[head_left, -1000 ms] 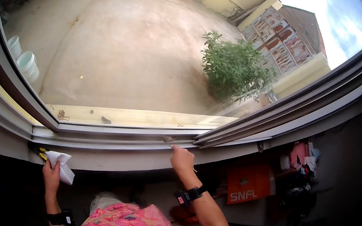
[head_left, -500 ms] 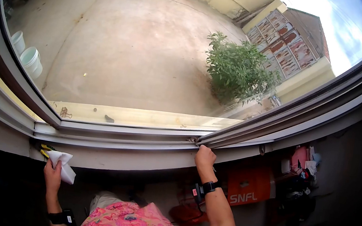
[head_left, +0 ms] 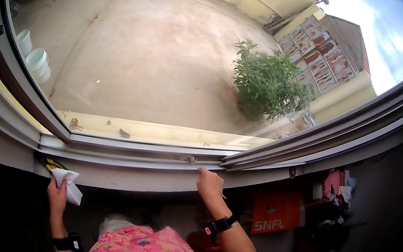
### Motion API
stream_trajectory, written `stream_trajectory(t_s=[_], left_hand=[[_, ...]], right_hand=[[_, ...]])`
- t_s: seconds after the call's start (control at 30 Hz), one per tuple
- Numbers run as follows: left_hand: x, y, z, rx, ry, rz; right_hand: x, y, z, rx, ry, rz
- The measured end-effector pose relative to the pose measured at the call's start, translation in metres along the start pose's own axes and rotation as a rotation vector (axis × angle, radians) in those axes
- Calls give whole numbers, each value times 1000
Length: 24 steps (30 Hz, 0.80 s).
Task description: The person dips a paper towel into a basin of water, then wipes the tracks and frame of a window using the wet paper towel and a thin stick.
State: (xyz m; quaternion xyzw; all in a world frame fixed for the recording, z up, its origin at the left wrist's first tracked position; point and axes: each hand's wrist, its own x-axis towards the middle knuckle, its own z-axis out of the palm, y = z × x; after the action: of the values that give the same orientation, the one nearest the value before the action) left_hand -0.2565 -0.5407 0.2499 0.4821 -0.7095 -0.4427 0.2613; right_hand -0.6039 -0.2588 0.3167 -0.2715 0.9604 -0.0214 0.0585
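Observation:
My left hand (head_left: pixel 58 194) is closed on a folded white cloth or paper (head_left: pixel 69 187) at the left end of the sill. Just behind the cloth lies a yellow-and-black object (head_left: pixel 55 163), partly covered, its kind unclear. My right hand (head_left: pixel 210 183) pinches a thin stick-like tool (head_left: pixel 195 164), mostly hidden by the fingers. The tool's pale, tufted tip (head_left: pixel 190 159) touches the lower track of the sliding window (head_left: pixel 120 155), left of the glass panel's edge.
A pale sill (head_left: pixel 117 178) runs along the window. Outside are a concrete yard (head_left: pixel 144 56), a leafy bush (head_left: pixel 269 81), white buckets (head_left: pixel 38 64) and a rusty gate (head_left: pixel 319 55). Below right hang an orange SNFL bag or box (head_left: pixel 277 211) and a cluttered shelf (head_left: pixel 337 189).
My right hand has moved left along the window track, drawing the tool's tip away from the glass panel's edge. My left hand stays with the white cloth. The view has shifted slightly.

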Motion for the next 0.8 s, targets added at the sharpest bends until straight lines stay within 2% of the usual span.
stream_trajectory(t_s=[0.2,0.33,0.43,0.63,0.8], left_hand=[[3,3,5,21,-69,22],[5,6,9,16,-75,26],[4,5,14,3,-71,32],[3,15,16,49,-69,40],[6,27,19,28,-115,67]], right_hand=[[8,31,21,-110,58,6],[13,69,10,-227,51,241],[11,71,-2,-302,53,175],[-10,17,-22,-232,25,58],[4,22,8,-189,44,-34]])
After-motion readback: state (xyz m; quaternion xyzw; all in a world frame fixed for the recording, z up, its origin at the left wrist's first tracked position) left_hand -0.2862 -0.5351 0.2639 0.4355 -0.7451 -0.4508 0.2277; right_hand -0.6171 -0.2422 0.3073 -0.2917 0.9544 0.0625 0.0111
